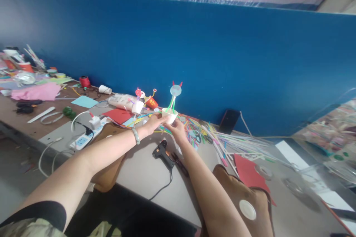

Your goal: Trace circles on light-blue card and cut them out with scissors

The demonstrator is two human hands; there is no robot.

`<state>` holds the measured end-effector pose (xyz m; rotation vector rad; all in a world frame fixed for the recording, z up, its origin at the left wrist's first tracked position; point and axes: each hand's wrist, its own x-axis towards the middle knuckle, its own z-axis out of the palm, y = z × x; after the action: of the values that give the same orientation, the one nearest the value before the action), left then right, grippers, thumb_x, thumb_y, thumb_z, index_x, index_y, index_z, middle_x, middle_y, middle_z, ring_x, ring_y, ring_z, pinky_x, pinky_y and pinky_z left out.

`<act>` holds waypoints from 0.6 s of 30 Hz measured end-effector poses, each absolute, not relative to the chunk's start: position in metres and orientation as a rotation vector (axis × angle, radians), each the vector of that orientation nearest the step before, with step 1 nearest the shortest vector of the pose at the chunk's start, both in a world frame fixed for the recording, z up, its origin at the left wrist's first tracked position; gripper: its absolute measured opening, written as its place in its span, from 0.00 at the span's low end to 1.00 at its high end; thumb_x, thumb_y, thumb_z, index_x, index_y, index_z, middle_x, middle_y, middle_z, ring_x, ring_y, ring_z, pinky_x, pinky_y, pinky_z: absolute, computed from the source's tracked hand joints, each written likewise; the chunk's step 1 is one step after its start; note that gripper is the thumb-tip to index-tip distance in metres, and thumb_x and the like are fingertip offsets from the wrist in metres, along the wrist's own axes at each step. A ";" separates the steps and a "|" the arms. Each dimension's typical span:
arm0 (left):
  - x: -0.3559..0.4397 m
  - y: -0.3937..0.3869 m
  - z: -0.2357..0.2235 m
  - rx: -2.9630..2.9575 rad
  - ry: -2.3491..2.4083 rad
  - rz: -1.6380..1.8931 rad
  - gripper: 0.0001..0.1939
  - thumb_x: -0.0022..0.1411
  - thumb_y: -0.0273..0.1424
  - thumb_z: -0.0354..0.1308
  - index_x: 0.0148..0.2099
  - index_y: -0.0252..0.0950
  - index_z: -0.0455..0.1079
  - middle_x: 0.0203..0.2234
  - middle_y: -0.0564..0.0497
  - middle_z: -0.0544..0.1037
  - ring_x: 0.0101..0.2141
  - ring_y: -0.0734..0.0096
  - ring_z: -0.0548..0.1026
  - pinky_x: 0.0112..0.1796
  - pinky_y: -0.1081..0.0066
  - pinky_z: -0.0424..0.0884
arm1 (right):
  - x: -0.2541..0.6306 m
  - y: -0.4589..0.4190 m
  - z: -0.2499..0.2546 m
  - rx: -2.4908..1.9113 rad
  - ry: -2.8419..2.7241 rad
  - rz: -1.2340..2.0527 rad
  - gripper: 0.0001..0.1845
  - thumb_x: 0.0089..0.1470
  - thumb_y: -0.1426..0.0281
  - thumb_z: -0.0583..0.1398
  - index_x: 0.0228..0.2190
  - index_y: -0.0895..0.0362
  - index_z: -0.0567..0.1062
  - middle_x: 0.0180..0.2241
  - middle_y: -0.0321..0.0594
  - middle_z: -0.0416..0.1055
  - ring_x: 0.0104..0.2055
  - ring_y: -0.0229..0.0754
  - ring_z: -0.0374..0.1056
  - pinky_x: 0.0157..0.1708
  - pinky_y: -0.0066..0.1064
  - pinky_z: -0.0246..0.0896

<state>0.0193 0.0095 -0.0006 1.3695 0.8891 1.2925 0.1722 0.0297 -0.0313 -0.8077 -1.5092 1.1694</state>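
Both arms reach forward to a white paper cup (170,116) held up over the far side of the table. My left hand (155,123) grips the cup's left side, and my right hand (177,130) closes on its lower right. Green and white stems rise out of the cup to a pale blue round head (175,90) with red pointed ears. Left of the cup stands a similar white cup (137,107) with a pink figure. A red paper cup (151,102) lies tilted behind it. Below my hands a black glue gun (164,154) rests on the table.
Coloured pipe cleaners (200,129) are heaped behind my right hand. A power strip (86,137) lies left, with cables. Brown cushions (247,200) flank the workspace, with red sheets (118,115) nearby. A black phone-like block (229,121) leans on the blue partition (211,55).
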 end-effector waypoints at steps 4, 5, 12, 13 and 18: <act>0.022 0.013 -0.011 1.364 0.864 1.307 0.27 0.53 0.40 0.70 0.52 0.33 0.73 0.44 0.40 0.80 0.46 0.59 0.77 0.50 0.59 0.70 | 0.176 0.030 -0.024 -0.814 -1.453 1.085 0.26 0.39 0.59 0.72 0.40 0.59 0.77 0.40 0.46 0.80 0.41 0.50 0.75 0.44 0.40 0.68; 0.020 0.015 -0.016 1.376 0.863 1.322 0.30 0.51 0.39 0.72 0.54 0.34 0.72 0.44 0.41 0.80 0.46 0.59 0.77 0.50 0.59 0.70 | 0.178 0.030 -0.022 -0.825 -1.434 1.059 0.26 0.39 0.60 0.72 0.40 0.59 0.77 0.40 0.46 0.80 0.41 0.50 0.75 0.44 0.40 0.68; -0.028 0.023 -0.024 1.597 1.433 1.492 0.25 0.52 0.37 0.70 0.50 0.33 0.71 0.47 0.40 0.77 0.48 0.58 0.75 0.52 0.59 0.69 | 0.187 0.027 -0.010 -0.928 -1.387 0.983 0.26 0.41 0.60 0.70 0.42 0.59 0.76 0.41 0.47 0.80 0.42 0.51 0.74 0.42 0.39 0.67; -0.037 0.025 -0.021 1.622 1.548 1.495 0.21 0.56 0.36 0.67 0.49 0.34 0.71 0.47 0.41 0.77 0.49 0.58 0.75 0.53 0.60 0.68 | 0.188 0.026 -0.008 -0.917 -1.389 0.993 0.26 0.41 0.60 0.70 0.42 0.58 0.76 0.41 0.47 0.80 0.43 0.51 0.74 0.42 0.39 0.67; -0.071 0.039 -0.012 1.496 2.173 1.391 0.37 0.54 0.34 0.68 0.63 0.32 0.60 0.60 0.33 0.66 0.63 0.45 0.62 0.61 0.53 0.58 | 0.188 0.025 -0.006 -0.830 -1.389 1.057 0.26 0.42 0.60 0.71 0.43 0.57 0.76 0.42 0.45 0.80 0.44 0.52 0.75 0.43 0.40 0.67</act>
<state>-0.0715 0.0392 -0.0117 1.4958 2.1731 1.3913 0.1880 0.0253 -0.0059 -0.8304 -1.3895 1.0571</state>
